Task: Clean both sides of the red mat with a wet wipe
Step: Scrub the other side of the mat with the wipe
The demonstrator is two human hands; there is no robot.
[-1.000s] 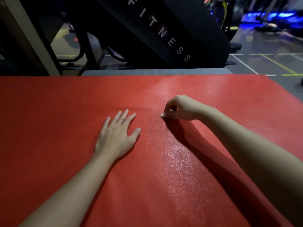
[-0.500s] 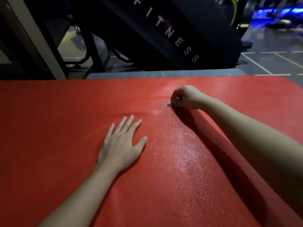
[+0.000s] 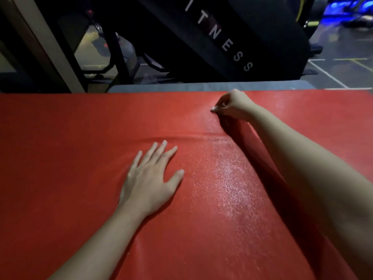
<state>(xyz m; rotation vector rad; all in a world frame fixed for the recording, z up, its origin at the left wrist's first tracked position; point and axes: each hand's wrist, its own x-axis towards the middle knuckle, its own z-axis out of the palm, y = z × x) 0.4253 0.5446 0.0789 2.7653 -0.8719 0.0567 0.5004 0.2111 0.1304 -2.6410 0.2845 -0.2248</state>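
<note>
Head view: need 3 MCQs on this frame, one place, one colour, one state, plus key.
1. Where is the right hand, pinching the wet wipe, on the red mat?
A) near edge B) close to the far edge C) off the mat
2. What colour is the lettering on the black machine?
A) yellow B) red C) white
3. How is the left hand?
A) flat, fingers spread B) fist C) gripping the mat's edge
1 B: knuckles just short of the far border.
2 C: pale letters on the dark panel.
3 A: palm down, holding nothing.
</note>
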